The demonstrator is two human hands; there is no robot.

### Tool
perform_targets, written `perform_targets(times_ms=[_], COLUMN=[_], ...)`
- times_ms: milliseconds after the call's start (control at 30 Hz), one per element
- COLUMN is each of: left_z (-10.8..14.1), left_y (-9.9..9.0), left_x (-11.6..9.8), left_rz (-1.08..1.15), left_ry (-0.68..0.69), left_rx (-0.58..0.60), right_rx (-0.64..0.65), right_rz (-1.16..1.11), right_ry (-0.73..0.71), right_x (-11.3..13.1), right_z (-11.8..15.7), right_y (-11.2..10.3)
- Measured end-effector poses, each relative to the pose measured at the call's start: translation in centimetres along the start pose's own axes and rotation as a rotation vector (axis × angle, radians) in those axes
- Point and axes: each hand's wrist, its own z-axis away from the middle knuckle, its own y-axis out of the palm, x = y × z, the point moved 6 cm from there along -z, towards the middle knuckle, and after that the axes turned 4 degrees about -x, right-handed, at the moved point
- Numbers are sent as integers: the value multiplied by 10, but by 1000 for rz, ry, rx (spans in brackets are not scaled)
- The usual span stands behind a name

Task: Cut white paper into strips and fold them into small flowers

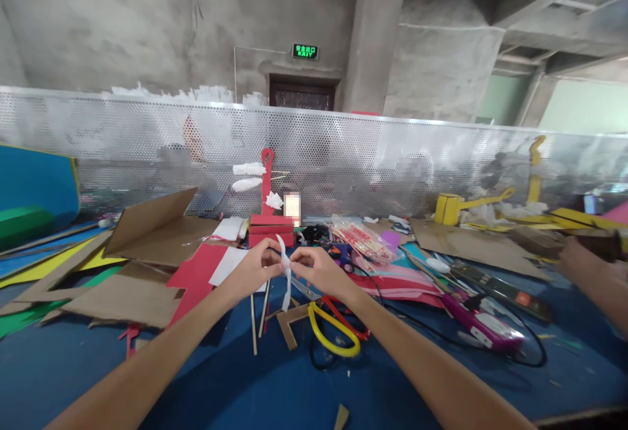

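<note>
A narrow strip of white paper (286, 296) hangs between my two hands over the blue table. My left hand (260, 265) pinches it from the left, and my right hand (316, 268) pinches it from the right, with the fingertips almost meeting. Beneath my hands lie scissors (333, 338) with yellow and red handles, thin wooden sticks (254, 325) and an L-shaped piece of cardboard (289, 328). Just beyond them stands a red paper construction (266, 188) with a hooked top and white paper pieces on its side.
Cardboard sheets (142, 292) and red card (201, 276) lie at left. A bag of sticks (366, 239), a purple glue gun (483, 325) with a cable and a dark tool (505, 289) lie right. Another person's hand (586, 269) is at far right. A perforated metal divider (333, 155) runs behind.
</note>
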Motion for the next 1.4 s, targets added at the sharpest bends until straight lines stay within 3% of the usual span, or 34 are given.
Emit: perform_targets(times_ms=[233, 467, 700, 1400], left_z=[1, 1, 4, 7], left_y=[0, -1, 0, 7], left_x=[-4, -6, -6, -11], left_rz=[-22, -59, -87, -45], left_ry=[1, 19, 51, 58], left_rx=[-1, -16, -23, -6], right_rx=[41, 31, 55, -11], right_rz=[-106, -164, -83, -67], right_ry=[130, 131, 89, 94], right_x=[-11, -7, 0, -7], right_z=[0, 1, 3, -1], right_y=[2, 2, 4, -1])
